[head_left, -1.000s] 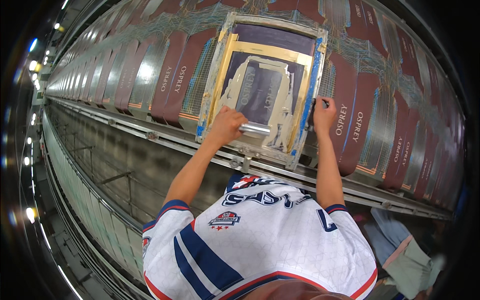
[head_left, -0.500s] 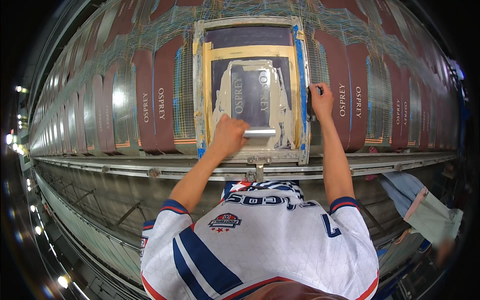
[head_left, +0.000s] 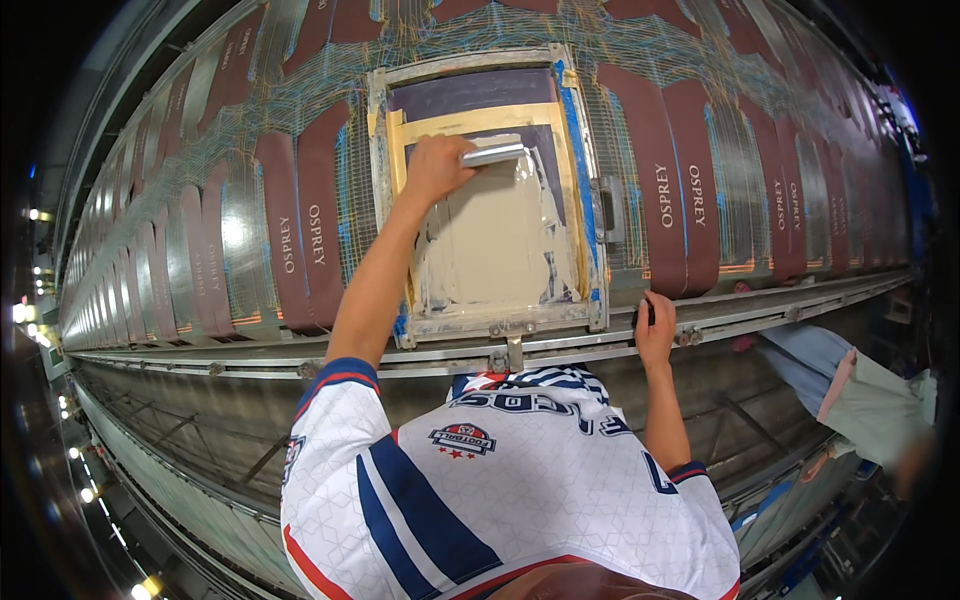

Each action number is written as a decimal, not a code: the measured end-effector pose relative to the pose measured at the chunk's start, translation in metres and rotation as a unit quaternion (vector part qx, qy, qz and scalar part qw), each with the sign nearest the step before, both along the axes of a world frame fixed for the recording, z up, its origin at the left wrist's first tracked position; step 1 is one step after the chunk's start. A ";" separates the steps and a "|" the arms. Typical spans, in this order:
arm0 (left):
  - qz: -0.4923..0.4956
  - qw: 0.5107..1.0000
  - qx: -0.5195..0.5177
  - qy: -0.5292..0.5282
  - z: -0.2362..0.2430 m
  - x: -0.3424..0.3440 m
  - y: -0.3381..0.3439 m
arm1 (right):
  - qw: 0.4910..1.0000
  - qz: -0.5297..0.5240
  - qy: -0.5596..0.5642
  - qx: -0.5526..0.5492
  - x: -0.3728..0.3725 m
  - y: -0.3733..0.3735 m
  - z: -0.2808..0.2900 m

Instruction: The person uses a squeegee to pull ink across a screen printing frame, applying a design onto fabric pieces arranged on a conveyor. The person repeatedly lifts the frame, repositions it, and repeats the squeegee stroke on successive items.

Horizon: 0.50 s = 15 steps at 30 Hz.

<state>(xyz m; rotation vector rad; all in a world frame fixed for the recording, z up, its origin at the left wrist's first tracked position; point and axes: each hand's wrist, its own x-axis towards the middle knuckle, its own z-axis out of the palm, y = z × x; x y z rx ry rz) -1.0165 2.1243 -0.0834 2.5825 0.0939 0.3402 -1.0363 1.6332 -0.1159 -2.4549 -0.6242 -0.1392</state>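
Note:
My left hand point(head_left: 437, 168) grips a metal-handled squeegee point(head_left: 492, 154) at the far end of a framed printing screen point(head_left: 384, 210). The mesh inside the frame is smeared with pale cream ink point(head_left: 498, 235). The screen lies flat on a long table over dark maroon fabric strips point(head_left: 668, 185). My right hand point(head_left: 655, 330) is closed on a small dark knob or clamp on the metal rail point(head_left: 780, 310) at the table's near edge, to the right of the screen.
Rows of maroon strips point(head_left: 300, 240) with printed lettering line the long table on both sides of the screen. A metal rail and frame structure point(head_left: 210, 440) run below the table. Another person point(head_left: 850, 400) stands at the right.
My left hand has pushed the squeegee from the near end of the screen to the far end, spreading ink. My right hand left the screen's right edge and came down to the rail.

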 end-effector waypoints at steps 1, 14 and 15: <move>0.004 1.000 0.013 -0.019 -0.003 -0.014 -0.010 | 1.000 -0.009 -0.004 0.004 -0.003 0.000 0.000; -0.122 0.982 0.141 0.040 0.056 -0.134 -0.099 | 0.997 -0.013 -0.059 0.047 0.004 0.005 -0.005; -0.150 0.978 0.140 0.036 0.055 -0.118 -0.098 | 0.997 -0.007 -0.050 0.051 0.000 0.004 -0.006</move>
